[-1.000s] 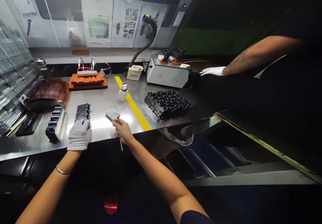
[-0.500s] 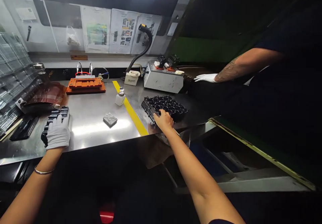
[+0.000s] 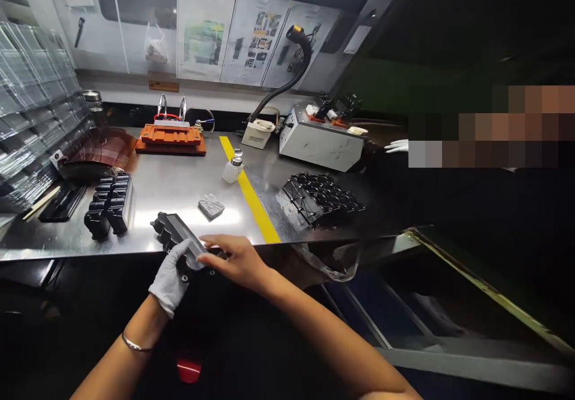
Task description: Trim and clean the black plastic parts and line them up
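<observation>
My left hand [image 3: 171, 280], in a white glove, grips a black moulded plastic part [image 3: 168, 226] at the bench's front edge. The part is tilted, and a flat, light grey face shows along it. Against the right side of this part is my bare right hand [image 3: 236, 260], its thumb and fingers closed around the lower end. Some of its fingertips are hidden. Left of my hands, two similar black parts [image 3: 109, 205] stand side by side on the bench. A block of several more black parts [image 3: 323, 196] sits to the right of the yellow tape.
A folded grey cloth pad [image 3: 211, 207] and a pump bottle [image 3: 233, 167] lie beyond my hands. Farther back are an orange fixture [image 3: 171, 139] and a grey machine [image 3: 321, 139]. Clear trays [image 3: 33, 106] are stacked left. At right, a co-worker's gloved hand [image 3: 396, 147] shows.
My left hand has left the parts on the left and my right hand the block on the right. They have come together near the bench edge, holding one black part.
</observation>
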The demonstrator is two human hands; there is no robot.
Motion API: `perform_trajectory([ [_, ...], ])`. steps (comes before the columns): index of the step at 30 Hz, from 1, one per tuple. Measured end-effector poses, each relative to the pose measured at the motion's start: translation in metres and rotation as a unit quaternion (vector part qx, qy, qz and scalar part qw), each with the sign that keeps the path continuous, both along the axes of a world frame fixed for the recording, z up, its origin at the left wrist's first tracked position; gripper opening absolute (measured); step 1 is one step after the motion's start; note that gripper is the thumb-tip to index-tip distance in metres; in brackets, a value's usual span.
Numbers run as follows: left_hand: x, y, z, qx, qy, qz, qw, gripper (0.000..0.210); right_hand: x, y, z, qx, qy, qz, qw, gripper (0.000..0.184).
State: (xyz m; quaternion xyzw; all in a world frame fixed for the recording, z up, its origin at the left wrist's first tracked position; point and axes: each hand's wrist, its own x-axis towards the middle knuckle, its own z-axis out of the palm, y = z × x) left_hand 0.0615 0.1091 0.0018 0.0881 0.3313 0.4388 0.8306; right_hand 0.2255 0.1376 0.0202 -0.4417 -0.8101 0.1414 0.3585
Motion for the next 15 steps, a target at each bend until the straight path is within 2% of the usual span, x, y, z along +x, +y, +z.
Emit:
perform_trajectory([
  [2,-0.012,-0.005,-0.004,-0.036,-0.013,-0.013,0.999,0.029,-0.002,0.03,0.001,-0.026,-0.035,-0.107,0.993,0.034],
  [4,-0.026,-0.009,-0.009,-0.071,-0.041,-0.042,0.996,0.033,0.002,0.062,-0.004,-0.085,-0.111,-0.201,0.97,0.047],
  [6,-0.035,-0.01,-0.012,-0.09,-0.068,-0.066,0.991,0.041,0.005,0.089,-0.011,-0.124,-0.155,-0.227,0.954,0.049],
  [8,-0.04,-0.01,-0.016,-0.097,-0.083,-0.077,0.989,0.049,0.011,0.111,-0.011,-0.126,-0.166,-0.237,0.949,0.045],
  [10,-0.042,-0.008,-0.018,-0.096,-0.088,-0.085,0.988,0.056,0.021,0.133,0.001,-0.104,-0.161,-0.271,0.943,0.043],
  [13,-0.044,-0.006,-0.023,-0.091,-0.083,-0.085,0.989,0.062,0.047,0.174,0.033,-0.054,-0.136,-0.362,0.921,0.045],
  [15,-0.044,-0.006,-0.026,-0.09,-0.079,-0.081,0.99,0.064,0.064,0.2,0.05,-0.043,-0.131,-0.373,0.917,0.04],
])
